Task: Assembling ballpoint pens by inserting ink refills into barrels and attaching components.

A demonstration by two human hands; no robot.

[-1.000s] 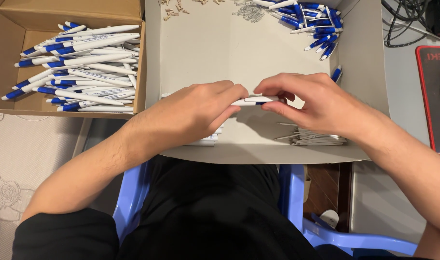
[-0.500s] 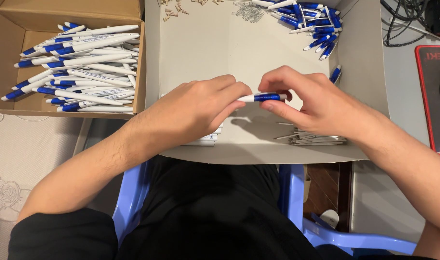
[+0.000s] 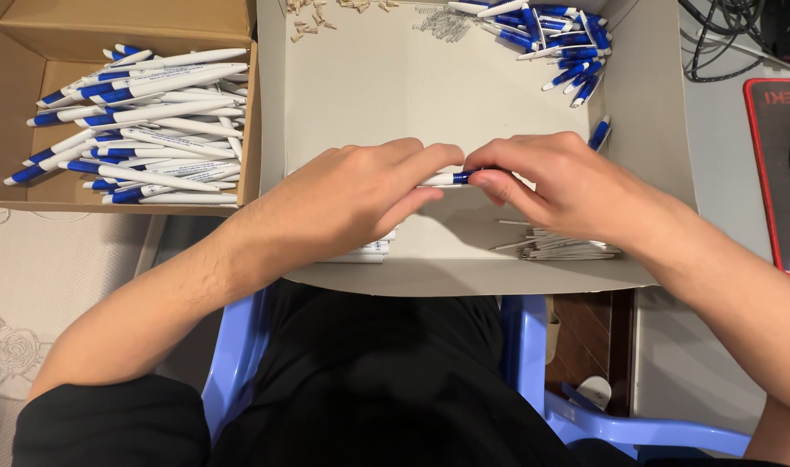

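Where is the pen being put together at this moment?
In the head view, the white-and-blue pen sits mid-frame, pinched between the left hand and the right hand, above the shallow cardboard tray, just over the bundle of thin refills.

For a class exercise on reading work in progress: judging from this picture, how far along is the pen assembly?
Done: many finished pens fill the cardboard box. In hand: the left hand and right hand grip one white-and-blue pen. Left: blue parts, springs and refills lie unassembled on the tray.
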